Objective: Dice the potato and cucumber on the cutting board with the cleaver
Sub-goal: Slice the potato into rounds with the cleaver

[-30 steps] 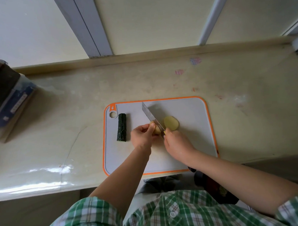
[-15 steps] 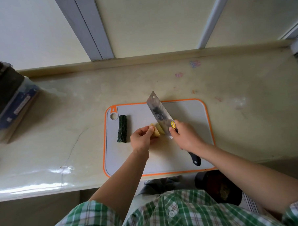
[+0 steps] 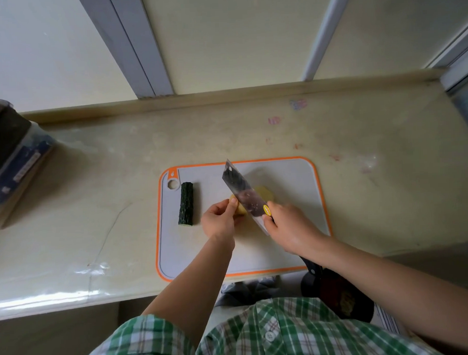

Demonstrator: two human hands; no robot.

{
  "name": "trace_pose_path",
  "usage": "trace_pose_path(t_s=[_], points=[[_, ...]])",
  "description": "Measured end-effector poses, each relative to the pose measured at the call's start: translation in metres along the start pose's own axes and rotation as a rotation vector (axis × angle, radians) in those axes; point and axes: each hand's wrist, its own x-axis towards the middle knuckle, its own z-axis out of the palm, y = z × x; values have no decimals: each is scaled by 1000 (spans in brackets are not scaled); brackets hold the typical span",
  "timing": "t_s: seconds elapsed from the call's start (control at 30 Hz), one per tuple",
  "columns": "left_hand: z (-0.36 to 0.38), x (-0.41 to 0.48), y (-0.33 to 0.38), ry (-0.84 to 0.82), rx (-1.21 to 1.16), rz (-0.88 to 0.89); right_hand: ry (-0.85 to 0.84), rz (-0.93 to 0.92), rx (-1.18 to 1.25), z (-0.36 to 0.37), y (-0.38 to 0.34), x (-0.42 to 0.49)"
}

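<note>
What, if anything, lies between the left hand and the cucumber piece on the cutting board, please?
Nothing visible does. Only bare cutting board separates the left hand, which pinches the potato, from the cucumber lying to its left. The cleaver in the right hand is on the potato's other side.

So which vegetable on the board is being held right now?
The potato, held by the left hand by the cleaver; the cucumber lies untouched.

**No legible text**

I can read no words here. The yellow oval sticker point(image 3: 267, 209) on the blade of the cleaver point(image 3: 241, 193) carries red marks too small to make out, and the white label point(image 3: 26, 167) on the blue box point(image 3: 39, 143) at left is a blur.
</note>
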Motion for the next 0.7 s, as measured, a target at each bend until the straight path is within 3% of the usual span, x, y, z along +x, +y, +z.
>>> trace_pose_path(t_s=[0.7], points=[[6,0,2,75,195,89,55,54,64,14,-15,23]])
